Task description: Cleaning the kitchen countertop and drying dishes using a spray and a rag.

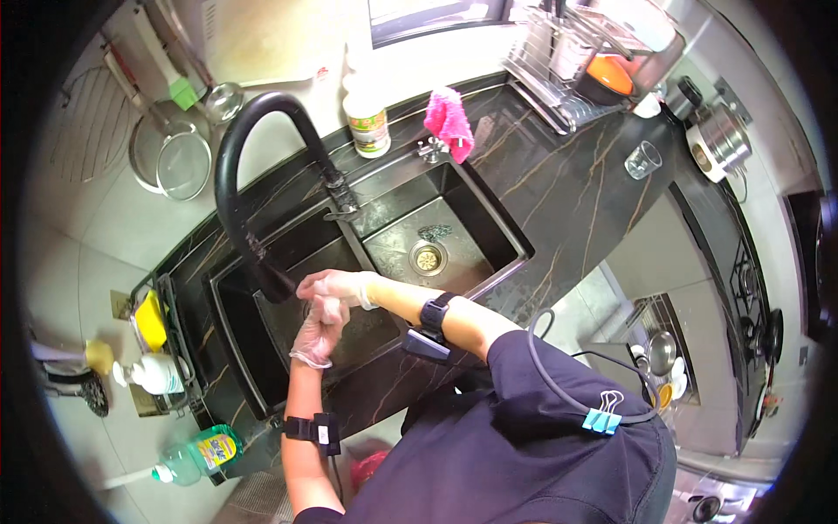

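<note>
Both my hands wear clear disposable gloves and meet over the left basin (357,340) of a dark double sink. My left hand (319,331) rises from below with its fingers curled in against my right hand (337,288), which reaches in from the right. Whether anything lies between the fingers is hidden. Close to my right fingertips is the spray head (278,281) of a tall black gooseneck faucet (229,157). In the right basin (399,249) a round metal drain strainer (428,259) shows, with a dark wet patch beside it.
Behind the sink stand a white cleaner bottle (368,128) and a pink cloth (450,121). A metal dish rack (550,105) and a drinking glass (643,160) are to the right. On the left are a yellow sponge (151,321), a white pump bottle (157,373) and a green detergent bottle (203,455).
</note>
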### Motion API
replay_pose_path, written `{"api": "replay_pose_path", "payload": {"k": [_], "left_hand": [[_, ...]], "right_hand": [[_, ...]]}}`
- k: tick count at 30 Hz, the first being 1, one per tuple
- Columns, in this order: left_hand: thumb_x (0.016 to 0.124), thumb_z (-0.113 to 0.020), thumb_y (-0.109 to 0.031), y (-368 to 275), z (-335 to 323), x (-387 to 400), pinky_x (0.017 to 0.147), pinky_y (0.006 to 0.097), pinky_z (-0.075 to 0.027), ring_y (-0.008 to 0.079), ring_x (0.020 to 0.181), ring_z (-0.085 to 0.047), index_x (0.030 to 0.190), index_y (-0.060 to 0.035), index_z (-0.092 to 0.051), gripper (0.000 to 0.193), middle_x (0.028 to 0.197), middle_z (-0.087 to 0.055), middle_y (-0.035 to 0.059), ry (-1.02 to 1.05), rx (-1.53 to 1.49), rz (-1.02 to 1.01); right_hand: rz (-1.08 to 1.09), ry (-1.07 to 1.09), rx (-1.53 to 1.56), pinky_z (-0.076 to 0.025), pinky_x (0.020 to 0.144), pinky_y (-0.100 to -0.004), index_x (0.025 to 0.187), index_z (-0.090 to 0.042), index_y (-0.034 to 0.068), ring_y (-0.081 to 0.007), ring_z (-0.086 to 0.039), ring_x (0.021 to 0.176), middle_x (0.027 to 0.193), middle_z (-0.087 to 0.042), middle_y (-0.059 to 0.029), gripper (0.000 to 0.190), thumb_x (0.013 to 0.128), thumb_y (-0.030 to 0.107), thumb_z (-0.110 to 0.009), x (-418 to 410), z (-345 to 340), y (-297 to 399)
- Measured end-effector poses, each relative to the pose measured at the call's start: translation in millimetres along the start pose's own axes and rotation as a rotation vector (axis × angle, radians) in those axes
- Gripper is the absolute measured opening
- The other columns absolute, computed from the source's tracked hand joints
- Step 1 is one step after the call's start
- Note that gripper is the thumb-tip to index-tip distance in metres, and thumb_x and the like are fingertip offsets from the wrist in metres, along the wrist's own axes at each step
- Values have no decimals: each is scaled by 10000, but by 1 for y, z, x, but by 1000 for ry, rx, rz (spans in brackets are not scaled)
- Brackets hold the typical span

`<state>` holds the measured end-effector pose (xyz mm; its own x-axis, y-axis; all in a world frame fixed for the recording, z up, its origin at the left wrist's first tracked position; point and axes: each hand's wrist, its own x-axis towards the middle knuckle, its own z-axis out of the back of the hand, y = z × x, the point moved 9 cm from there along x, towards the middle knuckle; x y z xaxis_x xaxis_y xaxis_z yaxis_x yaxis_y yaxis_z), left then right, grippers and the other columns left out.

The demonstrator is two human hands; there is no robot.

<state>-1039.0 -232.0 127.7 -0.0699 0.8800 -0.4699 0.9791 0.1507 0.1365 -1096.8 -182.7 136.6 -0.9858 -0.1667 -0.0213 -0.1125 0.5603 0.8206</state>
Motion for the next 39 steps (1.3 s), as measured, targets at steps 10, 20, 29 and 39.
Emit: {"api": "replay_pose_path", "payload": {"k": [10,20,29,39], "left_hand": [[772,-570,-220,-105,49,12,355,215,-332,78,440,-421,902,-79,-503,203,614,-454,-18,-519,1593,-386],[699,-642,-122,-94,35,30,709,319,-443,201,841,-554,1027,-64,-461,379,938,-551,74,-126,1941,-736],[724,-606,-151,-21,1,42,322,247,-241,66,372,-317,722,-156,-449,157,530,-362,-76,-326,1356,-10],[724,-578,-300,-13,-81,63,561,400,-442,309,676,-606,734,-59,-594,242,721,-612,173,-367,2292,-1024]], "right_hand": [[-162,-688,-823,-434,702,-390,881,-580,92,-278,-573,755,813,-593,-146,160,782,169,-481,28,-11,17],[40,-1119,-475,-441,628,-284,742,-601,74,-183,-561,647,696,-575,-106,116,737,128,-499,-33,8,13],[214,-543,-126,-342,459,-241,845,-623,75,-67,-403,505,557,-471,18,182,849,164,-464,-36,23,46],[407,-1428,-540,-440,616,-323,596,-597,82,-246,-569,658,673,-584,-107,158,670,108,-460,-90,88,90]]}}
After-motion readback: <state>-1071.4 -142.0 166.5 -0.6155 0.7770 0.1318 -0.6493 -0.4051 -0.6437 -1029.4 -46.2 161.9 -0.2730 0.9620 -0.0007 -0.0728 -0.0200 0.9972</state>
